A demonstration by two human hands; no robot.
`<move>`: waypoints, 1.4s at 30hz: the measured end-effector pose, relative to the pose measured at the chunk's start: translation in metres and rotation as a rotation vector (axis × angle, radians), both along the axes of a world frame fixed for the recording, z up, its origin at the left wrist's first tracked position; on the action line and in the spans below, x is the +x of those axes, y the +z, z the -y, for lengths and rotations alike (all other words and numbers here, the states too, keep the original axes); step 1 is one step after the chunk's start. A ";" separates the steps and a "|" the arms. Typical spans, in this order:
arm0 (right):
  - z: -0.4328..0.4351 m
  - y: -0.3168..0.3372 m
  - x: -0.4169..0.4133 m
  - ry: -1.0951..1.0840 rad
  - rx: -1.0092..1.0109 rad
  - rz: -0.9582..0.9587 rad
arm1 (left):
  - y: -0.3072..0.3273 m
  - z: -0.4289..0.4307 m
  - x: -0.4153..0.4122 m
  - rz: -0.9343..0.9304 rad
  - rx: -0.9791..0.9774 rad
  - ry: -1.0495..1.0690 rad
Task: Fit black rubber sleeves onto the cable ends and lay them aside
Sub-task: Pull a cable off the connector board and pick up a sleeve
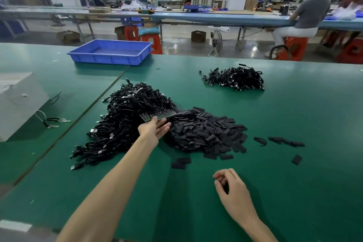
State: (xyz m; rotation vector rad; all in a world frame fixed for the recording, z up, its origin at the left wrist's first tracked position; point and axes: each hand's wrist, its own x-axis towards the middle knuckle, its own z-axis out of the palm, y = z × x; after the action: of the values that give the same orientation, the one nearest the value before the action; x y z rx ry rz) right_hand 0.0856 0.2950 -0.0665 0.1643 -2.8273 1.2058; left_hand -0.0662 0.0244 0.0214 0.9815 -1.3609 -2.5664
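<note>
Reaching left hand (pixel 155 129), fingers straight, at tangled cable pile (pixel 125 124); right hand (pixel 229 188) curled, contents unclear; flat sleeves (pixel 206 133) heaped.

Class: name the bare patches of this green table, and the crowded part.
Bare: between small cable pile and sleeve pile; table right of both; near edge beside right hand. Crowded: large cable pile abutting sleeve pile, by left hand.

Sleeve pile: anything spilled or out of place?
Yes, minor. Loose sleeves lie off the pile on the near side, more strays to its right. One cable lies apart by the grey box.
</note>
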 end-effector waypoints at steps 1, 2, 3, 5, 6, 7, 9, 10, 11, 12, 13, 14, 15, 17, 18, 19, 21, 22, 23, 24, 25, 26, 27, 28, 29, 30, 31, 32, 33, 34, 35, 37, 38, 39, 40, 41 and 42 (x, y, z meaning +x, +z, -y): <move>0.000 0.000 0.000 0.001 0.003 -0.003 | 0.003 -0.002 0.000 -0.005 0.007 0.010; 0.000 0.000 0.001 0.000 0.005 -0.005 | 0.006 -0.005 0.000 -0.013 0.011 0.020; 0.000 0.001 0.001 -0.001 0.007 -0.005 | 0.010 -0.008 0.001 -0.020 0.008 0.031; 0.000 0.001 0.001 0.000 0.011 -0.011 | 0.022 -0.015 0.004 -0.049 0.005 0.058; 0.000 0.001 0.001 0.000 0.011 -0.014 | 0.030 -0.018 0.006 -0.073 0.008 0.072; -0.001 0.001 0.001 -0.002 0.009 -0.014 | 0.038 -0.020 0.009 -0.101 0.010 0.085; -0.001 0.000 0.001 -0.007 0.003 -0.014 | 0.050 -0.019 0.017 -0.171 0.004 0.097; -0.001 0.000 0.000 -0.008 0.004 -0.015 | 0.053 -0.017 0.023 -0.202 -0.010 0.074; -0.001 0.000 0.000 -0.009 0.003 -0.016 | 0.053 -0.014 0.030 -0.220 -0.037 0.025; -0.001 -0.001 0.000 -0.010 0.002 -0.016 | 0.050 -0.011 0.038 -0.220 -0.074 -0.047; -0.001 -0.001 0.000 -0.012 0.000 -0.017 | 0.043 -0.008 0.046 -0.202 -0.111 -0.130; -0.001 0.000 0.000 -0.013 -0.001 -0.016 | 0.034 -0.006 0.056 -0.172 -0.139 -0.212; -0.001 0.000 0.000 -0.013 -0.002 -0.014 | 0.024 -0.003 0.066 -0.142 -0.155 -0.281; -0.001 -0.001 0.000 -0.016 -0.006 -0.012 | 0.002 0.001 0.087 -0.097 -0.161 -0.378; -0.001 -0.001 0.000 -0.019 -0.008 -0.010 | -0.010 0.002 0.099 -0.085 -0.157 -0.428; -0.001 0.000 0.001 -0.020 -0.012 -0.008 | -0.021 0.003 0.111 -0.081 -0.153 -0.489; 0.000 0.002 0.001 -0.022 -0.021 -0.011 | -0.040 0.002 0.132 -0.096 -0.168 -0.621; 0.000 0.003 0.002 -0.021 -0.030 -0.018 | -0.046 0.001 0.138 -0.107 -0.191 -0.668; 0.001 0.006 0.002 -0.023 -0.045 -0.024 | -0.050 0.001 0.142 -0.119 -0.218 -0.699; 0.002 0.008 0.003 -0.027 -0.063 -0.024 | -0.052 0.001 0.144 -0.126 -0.246 -0.722; 0.003 0.010 0.003 -0.033 -0.081 -0.013 | -0.052 0.002 0.144 -0.129 -0.278 -0.746; 0.004 0.013 0.003 -0.041 -0.099 0.009 | -0.051 0.002 0.144 -0.131 -0.311 -0.772; 0.006 0.016 0.002 -0.046 -0.137 0.046 | -0.051 0.003 0.144 -0.138 -0.340 -0.802; 0.008 0.021 0.000 -0.046 -0.198 0.096 | -0.051 0.003 0.144 -0.147 -0.361 -0.833; 0.010 0.027 -0.003 -0.039 -0.276 0.153 | -0.051 0.003 0.145 -0.157 -0.382 -0.860; 0.012 0.032 -0.008 -0.031 -0.338 0.209 | -0.051 0.003 0.145 -0.162 -0.405 -0.881; 0.017 0.035 -0.013 -0.024 -0.370 0.251 | -0.051 0.004 0.144 -0.162 -0.427 -0.895; 0.022 0.037 -0.017 -0.020 -0.382 0.284 | -0.050 0.003 0.144 -0.159 -0.448 -0.902; 0.028 0.037 -0.020 -0.027 -0.394 0.306 | -0.050 0.003 0.144 -0.154 -0.465 -0.901; 0.035 0.036 -0.022 -0.056 -0.413 0.313 | -0.050 0.001 0.144 -0.151 -0.479 -0.892; 0.040 0.034 -0.024 -0.104 -0.441 0.304 | -0.050 -0.002 0.145 -0.154 -0.495 -0.872; 0.047 0.029 -0.026 -0.200 -0.476 0.274 | -0.052 -0.007 0.148 -0.170 -0.534 -0.802; 0.048 0.027 -0.024 -0.217 -0.464 0.265 | -0.054 -0.011 0.149 -0.177 -0.556 -0.760; 0.048 0.024 -0.022 -0.217 -0.442 0.258 | -0.056 -0.014 0.152 -0.179 -0.576 -0.718; 0.046 0.022 -0.020 -0.213 -0.422 0.251 | -0.058 -0.016 0.154 -0.179 -0.593 -0.679; 0.044 0.019 -0.019 -0.212 -0.412 0.243 | -0.060 -0.019 0.155 -0.183 -0.606 -0.642; 0.041 0.018 -0.018 -0.213 -0.413 0.232 | -0.061 -0.021 0.157 -0.193 -0.612 -0.607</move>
State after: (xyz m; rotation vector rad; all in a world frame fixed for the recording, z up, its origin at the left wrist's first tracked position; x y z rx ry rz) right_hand 0.0679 0.2541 -0.0489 -0.3077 -2.6027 1.8119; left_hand 0.0907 0.0455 -0.0400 0.2293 -2.4405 -2.1978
